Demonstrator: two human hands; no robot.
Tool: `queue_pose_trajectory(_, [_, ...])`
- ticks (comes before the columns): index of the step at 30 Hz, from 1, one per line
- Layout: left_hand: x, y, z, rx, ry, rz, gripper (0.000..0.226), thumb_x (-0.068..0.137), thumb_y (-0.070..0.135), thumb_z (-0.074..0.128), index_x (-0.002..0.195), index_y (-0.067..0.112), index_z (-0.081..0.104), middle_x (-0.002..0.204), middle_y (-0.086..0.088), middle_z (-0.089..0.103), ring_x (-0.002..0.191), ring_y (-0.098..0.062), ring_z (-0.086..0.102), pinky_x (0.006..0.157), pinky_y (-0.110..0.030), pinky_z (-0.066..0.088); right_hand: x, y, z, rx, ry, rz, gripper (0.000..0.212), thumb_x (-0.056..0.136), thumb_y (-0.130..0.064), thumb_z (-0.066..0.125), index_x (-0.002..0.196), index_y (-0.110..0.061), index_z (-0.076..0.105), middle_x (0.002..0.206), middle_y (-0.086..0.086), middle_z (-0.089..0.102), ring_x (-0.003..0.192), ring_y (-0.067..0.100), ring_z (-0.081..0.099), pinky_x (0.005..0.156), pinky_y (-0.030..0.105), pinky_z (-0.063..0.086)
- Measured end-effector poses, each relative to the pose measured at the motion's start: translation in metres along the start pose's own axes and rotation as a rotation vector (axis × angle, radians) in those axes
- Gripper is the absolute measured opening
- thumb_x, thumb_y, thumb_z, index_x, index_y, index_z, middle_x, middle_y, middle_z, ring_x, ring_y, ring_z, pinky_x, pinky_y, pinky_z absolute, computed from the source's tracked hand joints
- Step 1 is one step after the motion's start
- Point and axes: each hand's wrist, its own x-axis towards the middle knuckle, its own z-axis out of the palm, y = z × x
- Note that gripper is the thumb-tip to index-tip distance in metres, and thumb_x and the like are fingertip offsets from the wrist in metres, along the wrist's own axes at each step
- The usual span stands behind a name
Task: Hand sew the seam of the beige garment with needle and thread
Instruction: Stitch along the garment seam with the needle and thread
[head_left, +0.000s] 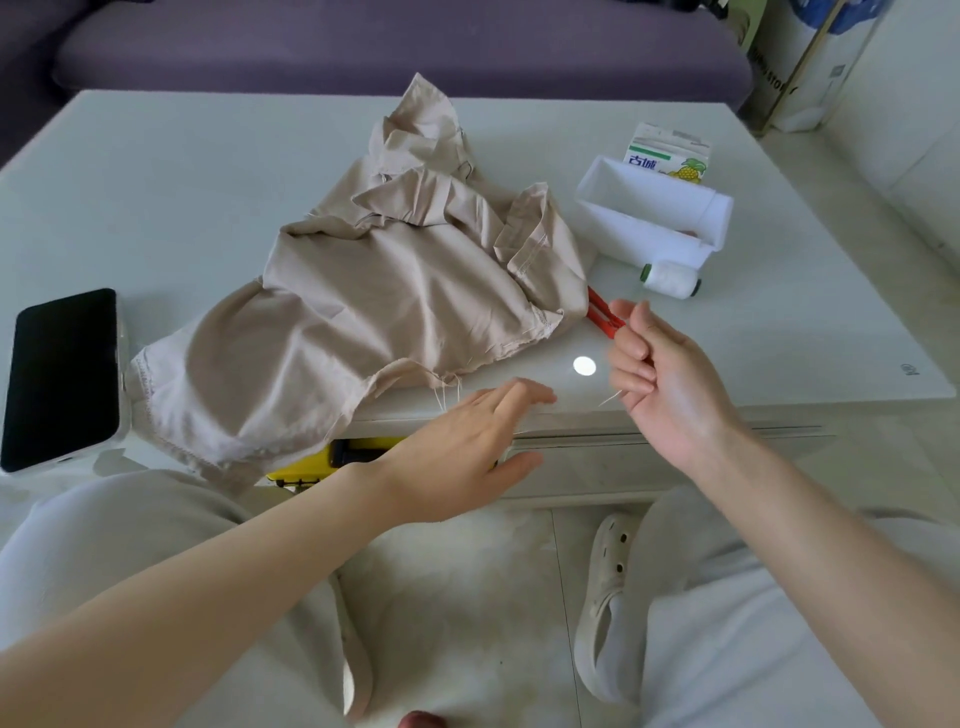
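Note:
The beige garment (384, 291) lies crumpled on the white table (182, 171), its frayed seam edge near the front edge with loose threads hanging. My left hand (467, 447) hovers flat at the table's front edge, just right of those threads, fingers straight and holding nothing. My right hand (660, 374) is raised to the right of the garment with curled fingers; a thin needle or thread end (609, 400) pokes out below the fingers. Red scissor handles (602, 317) lie behind that hand, partly under the cloth. A white thread spool (671, 279) lies further back.
A black phone (62, 379) lies at the table's left front. A white plastic box (649, 218) and a small carton (667, 153) stand at the back right. A yellow object (322, 462) shows under the table edge. A purple sofa (363, 47) is behind.

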Motion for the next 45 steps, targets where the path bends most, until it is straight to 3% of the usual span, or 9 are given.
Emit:
queue_pose_trajectory(4, [0.008, 0.004, 0.003, -0.004, -0.032, 0.04, 0.049, 0.098, 0.032, 0.048, 0.142, 0.017, 0.035, 0.143, 0.003, 0.042, 0.135, -0.007, 0.028, 0.11, -0.011, 0.012, -0.011, -0.003, 0.008, 0.173, -0.114, 0.106, 0.016, 0.091, -0.023, 0.043, 0.085, -0.014, 0.055, 0.051, -0.009, 0.031, 0.037, 0.005, 0.025, 0.032, 0.013, 0.023])
queue_pose_trajectory(7, [0.01, 0.003, 0.009, 0.069, -0.053, 0.137, 0.038, 0.099, 0.037, 0.036, 0.12, 0.016, 0.059, 0.12, 0.004, 0.062, 0.133, -0.012, 0.034, 0.112, -0.019, 0.014, -0.003, -0.005, 0.005, 0.167, -0.064, 0.104, 0.022, 0.099, -0.023, 0.039, 0.086, -0.014, 0.055, 0.05, -0.009, 0.032, 0.037, 0.004, 0.024, 0.032, 0.013, 0.021])
queue_pose_trajectory(13, [0.01, 0.016, -0.002, 0.144, -0.035, 0.046, 0.022, 0.101, 0.026, 0.038, 0.099, 0.021, 0.059, 0.077, 0.019, 0.048, 0.071, -0.012, 0.053, 0.064, -0.025, 0.035, 0.016, 0.0, -0.013, 0.091, 0.2, 0.061, 0.026, 0.103, -0.031, 0.037, 0.091, -0.018, 0.056, 0.048, -0.011, 0.034, 0.036, 0.004, 0.023, 0.032, 0.014, 0.019])
queue_pose_trajectory(20, [0.001, 0.009, -0.025, 0.3, 0.314, 0.067, 0.038, 0.095, 0.038, 0.032, 0.075, 0.019, 0.058, 0.054, 0.008, 0.051, 0.042, -0.011, 0.047, 0.039, -0.022, 0.034, 0.015, 0.023, -0.012, -0.975, 0.23, -0.431, 0.032, 0.102, -0.021, 0.037, 0.078, -0.021, 0.06, 0.062, -0.005, 0.05, 0.048, 0.0, 0.042, 0.05, 0.014, 0.03])
queue_pose_trajectory(27, [-0.017, -0.015, -0.04, 0.18, 0.349, 0.011, 0.026, 0.095, 0.039, 0.035, 0.076, 0.023, 0.043, 0.061, 0.012, 0.043, 0.051, -0.012, 0.042, 0.048, -0.029, 0.04, 0.001, 0.038, -0.025, -1.572, -0.144, -0.664, 0.021, 0.097, -0.011, 0.046, 0.089, -0.015, 0.065, 0.053, -0.014, 0.05, 0.046, 0.003, 0.046, 0.05, 0.022, 0.032])
queue_pose_trajectory(31, [-0.027, -0.024, -0.043, 0.086, 0.355, -0.021, 0.034, 0.094, 0.04, 0.036, 0.078, 0.013, 0.049, 0.07, 0.008, 0.048, 0.061, -0.013, 0.046, 0.058, -0.027, 0.041, -0.007, 0.04, -0.026, -1.589, -0.136, -0.781, 0.021, 0.095, -0.005, 0.045, 0.086, -0.008, 0.064, 0.048, -0.026, 0.03, 0.04, -0.005, 0.031, 0.046, 0.015, 0.018])
queue_pose_trajectory(35, [-0.036, -0.018, -0.039, 0.149, 0.366, 0.022, 0.031, 0.095, 0.033, 0.039, 0.078, 0.012, 0.054, 0.072, 0.006, 0.052, 0.068, -0.013, 0.047, 0.077, -0.026, 0.039, -0.006, 0.038, -0.035, -1.668, -0.058, -0.782, 0.021, 0.097, -0.004, 0.041, 0.088, -0.006, 0.06, 0.059, -0.013, 0.044, 0.045, 0.02, 0.045, 0.046, 0.019, 0.018])
queue_pose_trajectory(39, [-0.047, -0.004, -0.031, 0.083, 0.339, 0.033, 0.02, 0.096, 0.034, 0.039, 0.079, 0.025, 0.046, 0.073, 0.019, 0.046, 0.081, -0.011, 0.043, 0.085, -0.022, 0.035, -0.009, 0.035, -0.036, -1.666, -0.005, -0.571, 0.022, 0.099, -0.008, 0.037, 0.088, -0.01, 0.056, 0.066, -0.007, 0.053, 0.06, 0.019, 0.047, 0.056, 0.032, 0.027])
queue_pose_trajectory(45, [-0.064, 0.037, 0.008, 0.006, 0.27, 0.116, 0.015, 0.094, 0.022, 0.047, 0.085, 0.013, 0.054, 0.077, 0.017, 0.042, 0.069, 0.0, 0.039, 0.062, -0.017, 0.036, -0.048, 0.055, 0.019, -0.86, -0.135, -0.031, 0.033, 0.102, -0.009, 0.032, 0.071, -0.011, 0.044, 0.066, 0.007, 0.06, 0.032, 0.001, 0.036, 0.037, 0.018, 0.029])
